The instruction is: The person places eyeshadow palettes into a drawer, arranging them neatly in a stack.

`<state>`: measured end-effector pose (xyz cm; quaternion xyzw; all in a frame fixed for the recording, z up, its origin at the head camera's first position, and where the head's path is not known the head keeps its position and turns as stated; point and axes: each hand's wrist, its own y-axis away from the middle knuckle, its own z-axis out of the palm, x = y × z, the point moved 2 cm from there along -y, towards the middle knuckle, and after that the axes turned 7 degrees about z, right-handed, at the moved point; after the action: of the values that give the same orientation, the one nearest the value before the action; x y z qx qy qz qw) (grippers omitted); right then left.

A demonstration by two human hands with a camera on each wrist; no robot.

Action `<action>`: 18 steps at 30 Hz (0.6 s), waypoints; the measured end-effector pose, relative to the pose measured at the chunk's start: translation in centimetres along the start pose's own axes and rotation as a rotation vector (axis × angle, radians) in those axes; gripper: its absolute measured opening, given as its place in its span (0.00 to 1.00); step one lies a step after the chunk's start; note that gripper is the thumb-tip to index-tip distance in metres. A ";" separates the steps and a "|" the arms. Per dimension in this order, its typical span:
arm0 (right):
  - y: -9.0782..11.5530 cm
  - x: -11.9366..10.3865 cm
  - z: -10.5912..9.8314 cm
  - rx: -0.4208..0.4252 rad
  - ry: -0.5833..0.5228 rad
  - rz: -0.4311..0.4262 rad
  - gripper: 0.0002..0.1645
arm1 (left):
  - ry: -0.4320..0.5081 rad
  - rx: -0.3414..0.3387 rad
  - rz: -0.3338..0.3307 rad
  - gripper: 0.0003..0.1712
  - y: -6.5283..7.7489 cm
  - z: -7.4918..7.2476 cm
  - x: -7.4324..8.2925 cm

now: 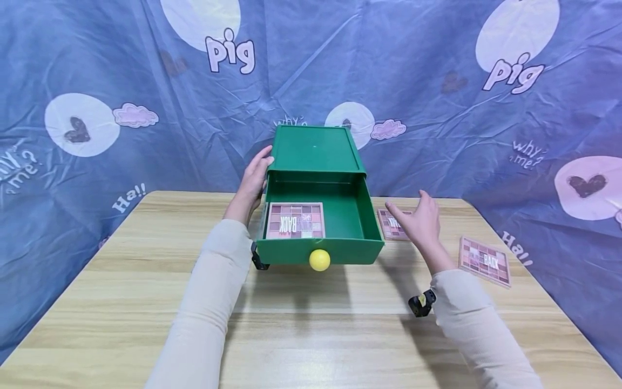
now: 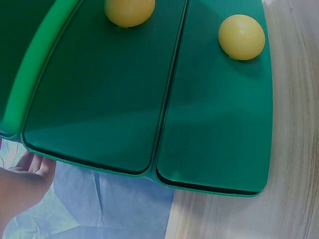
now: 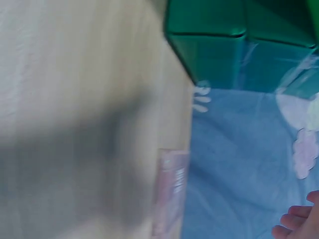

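Note:
A green drawer cabinet [image 1: 316,148] stands mid-table with its top drawer [image 1: 346,216] pulled out. Inside that drawer, on the left, lies a pink eyeshadow palette [image 1: 295,220] with white lettering. My left hand [image 1: 255,175] rests against the cabinet's left side near the top; in the left wrist view its fingers [image 2: 37,162] reach along the side edge. To the right of the drawer, my right hand [image 1: 421,221] hovers with thumb and fingers spread, holding nothing. A second palette [image 1: 391,225] lies on the table just beyond it, partly covered by the hand in the head view.
A third palette [image 1: 485,261] lies near the table's right edge. The open drawer's front carries a round yellow knob [image 1: 319,260]. Two closed drawers with yellow knobs [image 2: 241,37] show in the left wrist view. A blue printed cloth [image 1: 311,70] hangs behind the table.

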<state>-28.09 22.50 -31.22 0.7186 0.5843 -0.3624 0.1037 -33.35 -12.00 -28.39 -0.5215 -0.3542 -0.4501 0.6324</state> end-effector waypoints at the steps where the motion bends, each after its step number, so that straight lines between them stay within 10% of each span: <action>1: 0.0 0.4 0.2 -0.002 0.003 0.011 0.56 | -0.002 -0.002 -0.002 0.27 0.0 0.0 0.0; 18: 0.0 4.2 3.0 -0.104 0.048 0.173 0.66 | 0.011 0.007 0.006 0.27 0.1 0.2 0.1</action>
<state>-29.05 23.95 -36.04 0.7687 0.5404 -0.3036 0.1579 -33.23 -11.85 -28.28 -0.5178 -0.3505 -0.4499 0.6377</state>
